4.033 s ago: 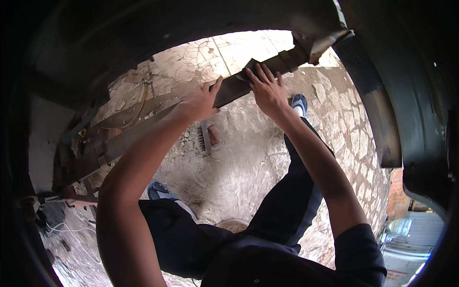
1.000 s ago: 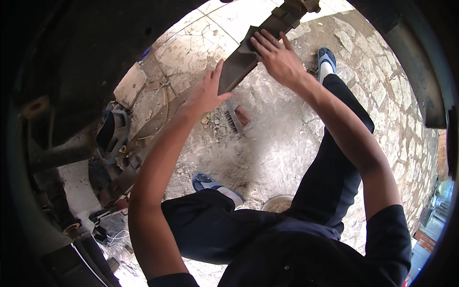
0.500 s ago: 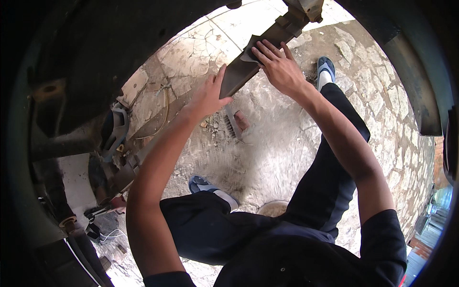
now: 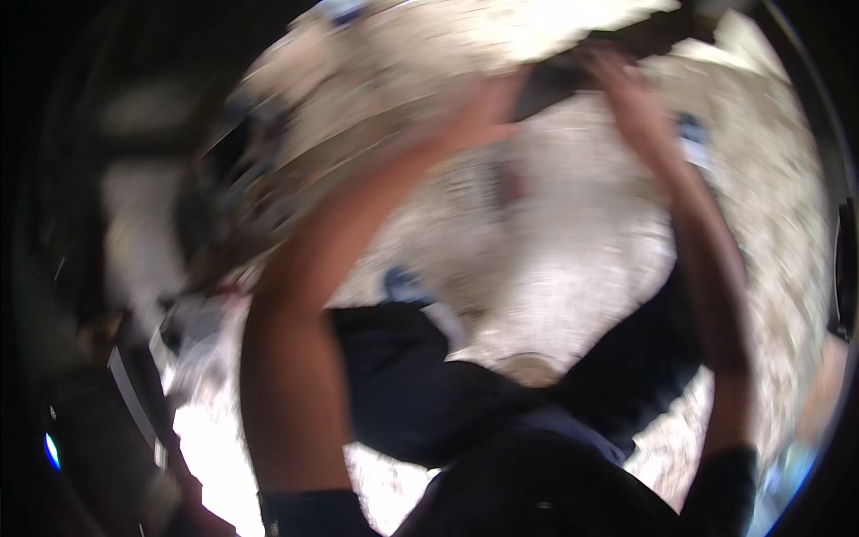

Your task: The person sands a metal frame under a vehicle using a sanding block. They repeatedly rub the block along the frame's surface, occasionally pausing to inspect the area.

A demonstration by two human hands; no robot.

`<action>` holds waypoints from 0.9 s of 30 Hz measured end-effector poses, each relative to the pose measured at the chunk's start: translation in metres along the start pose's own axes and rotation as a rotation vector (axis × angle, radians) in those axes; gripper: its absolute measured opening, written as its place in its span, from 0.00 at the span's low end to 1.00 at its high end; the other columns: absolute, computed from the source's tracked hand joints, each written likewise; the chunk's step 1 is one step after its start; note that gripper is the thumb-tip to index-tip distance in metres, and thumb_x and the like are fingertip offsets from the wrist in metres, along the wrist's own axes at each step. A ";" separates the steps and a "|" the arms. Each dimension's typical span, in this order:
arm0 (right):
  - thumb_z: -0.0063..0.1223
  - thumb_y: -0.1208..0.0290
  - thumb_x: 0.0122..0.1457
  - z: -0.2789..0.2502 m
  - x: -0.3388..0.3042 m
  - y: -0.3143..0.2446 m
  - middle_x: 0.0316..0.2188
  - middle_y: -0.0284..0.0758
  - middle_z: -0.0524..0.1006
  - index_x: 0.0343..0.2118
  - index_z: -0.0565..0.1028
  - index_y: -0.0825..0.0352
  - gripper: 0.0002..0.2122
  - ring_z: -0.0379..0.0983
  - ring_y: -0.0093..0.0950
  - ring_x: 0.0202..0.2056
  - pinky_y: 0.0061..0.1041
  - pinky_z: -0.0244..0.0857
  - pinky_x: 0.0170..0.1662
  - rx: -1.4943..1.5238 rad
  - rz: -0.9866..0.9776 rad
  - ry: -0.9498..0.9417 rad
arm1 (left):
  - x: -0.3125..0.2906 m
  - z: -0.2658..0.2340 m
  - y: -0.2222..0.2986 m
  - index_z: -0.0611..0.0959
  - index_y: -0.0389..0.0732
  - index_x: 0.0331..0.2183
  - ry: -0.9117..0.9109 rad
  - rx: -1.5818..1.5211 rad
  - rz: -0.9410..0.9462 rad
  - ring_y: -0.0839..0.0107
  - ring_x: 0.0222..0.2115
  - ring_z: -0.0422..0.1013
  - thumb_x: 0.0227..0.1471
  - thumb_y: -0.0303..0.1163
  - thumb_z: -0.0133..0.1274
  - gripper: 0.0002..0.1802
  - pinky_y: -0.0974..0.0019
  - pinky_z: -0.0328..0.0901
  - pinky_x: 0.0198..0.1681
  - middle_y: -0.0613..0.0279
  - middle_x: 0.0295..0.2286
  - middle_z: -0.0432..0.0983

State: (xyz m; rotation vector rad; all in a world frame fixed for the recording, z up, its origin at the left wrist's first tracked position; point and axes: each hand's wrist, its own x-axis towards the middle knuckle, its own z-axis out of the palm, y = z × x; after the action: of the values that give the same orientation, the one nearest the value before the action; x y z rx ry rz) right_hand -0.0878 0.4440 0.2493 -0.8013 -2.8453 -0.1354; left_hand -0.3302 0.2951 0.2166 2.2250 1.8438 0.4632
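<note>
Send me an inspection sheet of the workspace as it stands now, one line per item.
Surface: rough, pale ground, blurred.
Things: dark bar, slanting up to the right.
Clutter: reddish item on the ground, too blurred to identify; round thing at lower centre.
Hands: left hand and right hand, both at the bar; grip unclear.
Cables: nothing seen clearly.
Surroundings: dark structure at left, details lost in shadow.

Blur smeared the left hand and right hand at the dark bar, obscuring their finger contact, and a reddish thing below the bar, too unclear to identify.
</note>
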 end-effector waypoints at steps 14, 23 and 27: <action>0.38 0.62 0.70 -0.012 0.000 -0.009 0.68 0.31 0.59 0.66 0.62 0.55 0.22 0.52 0.29 0.69 0.44 0.43 0.71 -0.144 0.038 0.161 | 0.017 -0.016 0.032 0.45 0.46 0.69 -0.148 0.113 -0.240 0.42 0.53 0.68 0.51 0.51 0.62 0.58 0.47 0.68 0.53 0.35 0.55 0.63; 0.41 0.63 0.70 -0.014 -0.002 -0.015 0.68 0.30 0.60 0.66 0.63 0.53 0.21 0.51 0.28 0.69 0.43 0.45 0.70 -0.119 -0.036 0.164 | 0.010 -0.014 0.031 0.42 0.50 0.69 -0.156 0.118 -0.234 0.39 0.54 0.66 0.52 0.52 0.61 0.58 0.46 0.66 0.55 0.34 0.56 0.61; 0.40 0.65 0.68 -0.018 0.004 -0.016 0.67 0.40 0.60 0.63 0.65 0.63 0.22 0.51 0.36 0.69 0.48 0.43 0.70 0.027 -0.011 0.115 | 0.010 -0.016 0.028 0.42 0.49 0.68 -0.188 0.121 -0.266 0.39 0.54 0.65 0.53 0.50 0.61 0.57 0.45 0.65 0.55 0.35 0.56 0.60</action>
State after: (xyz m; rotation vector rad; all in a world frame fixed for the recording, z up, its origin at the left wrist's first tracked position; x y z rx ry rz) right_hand -0.0972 0.4302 0.2673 -0.7469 -2.7383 -0.1390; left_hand -0.3086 0.2992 0.2424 1.9732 2.0705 0.0933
